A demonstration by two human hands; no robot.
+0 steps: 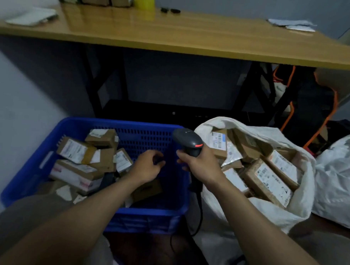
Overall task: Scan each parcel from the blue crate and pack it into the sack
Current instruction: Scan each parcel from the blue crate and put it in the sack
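Head view: the step in hand looks like the pick between scans. The left hand [146, 167] hovers inside the blue slotted plastic crate [118, 123], its fingers loosely curled and, as far as can be seen, holding nothing. The brown cardboard parcels with white labels [77, 150] lie heaped in the crate's left half. One small brown box [147, 189] lies just below the wrist, its long axis slanting from near-left to far-right. The right hand [201, 163] has its fingers wrapped around the handle of the dark grey corded barcode scanner [187, 140]. The scanner's handle stands near upright over the crate's right wall and its head points up and left, across the crate. Next, the left hand probably needs to grasp a parcel and turn its label toward the scanner head, then carry it right into the white woven sack [270, 216], already well filled.
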